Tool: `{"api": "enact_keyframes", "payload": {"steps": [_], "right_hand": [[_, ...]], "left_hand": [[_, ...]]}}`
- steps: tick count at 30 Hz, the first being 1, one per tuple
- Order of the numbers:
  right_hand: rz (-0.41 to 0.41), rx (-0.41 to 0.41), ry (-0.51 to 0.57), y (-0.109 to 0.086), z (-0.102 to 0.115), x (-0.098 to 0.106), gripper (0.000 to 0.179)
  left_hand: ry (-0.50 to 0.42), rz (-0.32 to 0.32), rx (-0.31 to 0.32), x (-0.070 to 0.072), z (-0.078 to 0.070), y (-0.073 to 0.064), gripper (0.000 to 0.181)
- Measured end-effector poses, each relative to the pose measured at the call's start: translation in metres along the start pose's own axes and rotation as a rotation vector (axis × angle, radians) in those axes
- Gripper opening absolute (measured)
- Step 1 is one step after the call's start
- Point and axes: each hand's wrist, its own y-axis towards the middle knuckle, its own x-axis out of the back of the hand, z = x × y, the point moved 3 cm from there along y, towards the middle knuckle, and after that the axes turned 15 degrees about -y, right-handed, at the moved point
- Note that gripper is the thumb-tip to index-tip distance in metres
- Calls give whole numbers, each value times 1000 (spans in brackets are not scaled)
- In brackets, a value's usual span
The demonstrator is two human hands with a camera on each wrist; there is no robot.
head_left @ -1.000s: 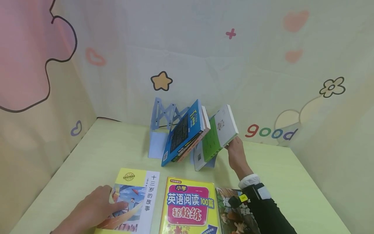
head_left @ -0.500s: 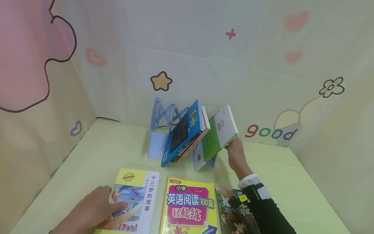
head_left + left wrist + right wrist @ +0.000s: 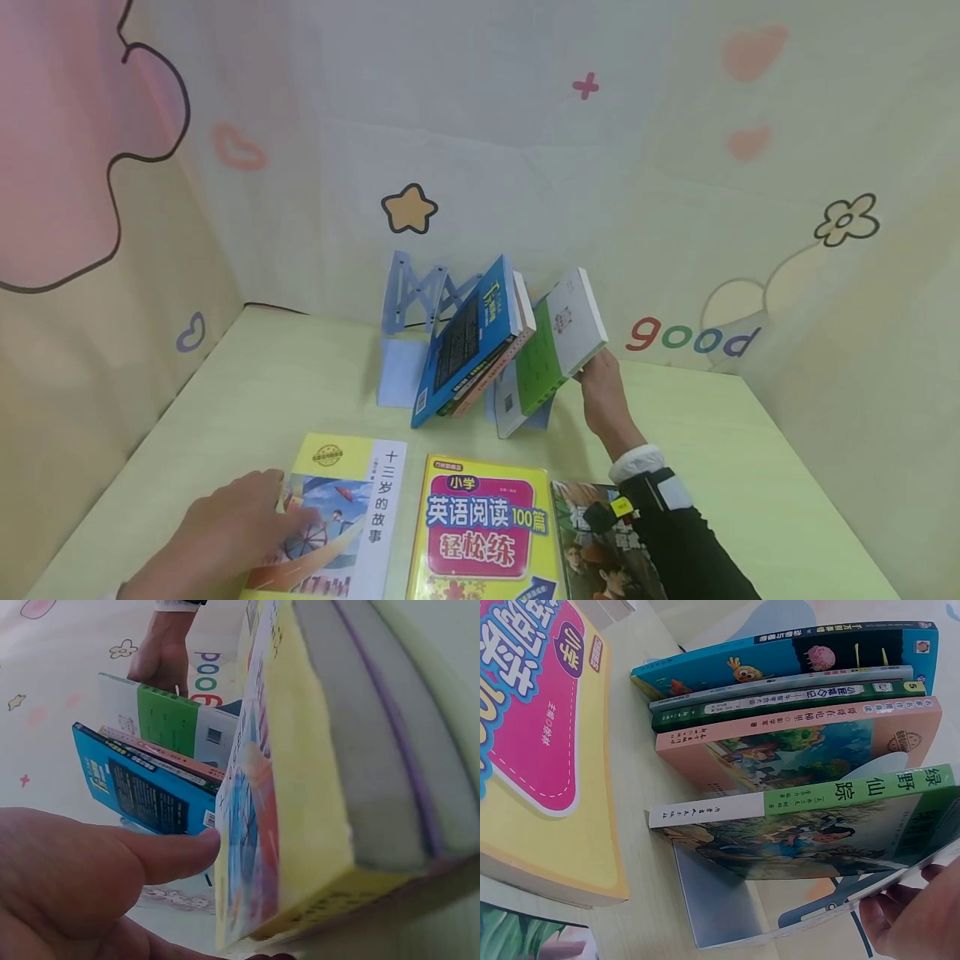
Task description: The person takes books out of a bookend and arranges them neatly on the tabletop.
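Left grip (image 3: 232,523) wide over smooth yellow-and-white rectangular paperback (image 3: 347,533). Right grip (image 3: 603,398) curled at thin pale-blue bookend (image 3: 716,904), slanting green-and-white book (image 3: 543,354) beside; pinching, cannot tell.

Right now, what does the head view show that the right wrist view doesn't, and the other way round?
Only the head view: the left hand and the small red cross printed on the pale backdrop.
Only the right wrist view: illustrated front covers of the green-and-white book and pink book.
Both: these books, the thick yellow-and-pink book and right hand.
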Motion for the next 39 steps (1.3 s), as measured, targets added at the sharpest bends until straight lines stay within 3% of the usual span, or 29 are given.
{"api": "enact_keyframes", "payload": {"steps": [8, 16, 19, 24, 30, 39], "right_hand": [[14, 6, -14, 0, 0, 1, 55], [10, 0, -12, 0, 0, 1, 55], [10, -8, -11, -1, 1, 1, 54], [8, -10, -8, -1, 1, 0, 53], [6, 6, -16, -2, 3, -1, 53], [-14, 15, -38, 0, 2, 0, 51]], "left_hand": [[45, -78, -80, 13, -19, 0, 93], [72, -173, -251, 31, -50, -6, 87], [54, -191, -288, 34, -61, -7, 86], [8, -214, -328, 35, -79, -7, 85], [-27, -261, -421, 34, -103, -8, 84], [-97, -324, -586, 23, -158, -9, 79]]}}
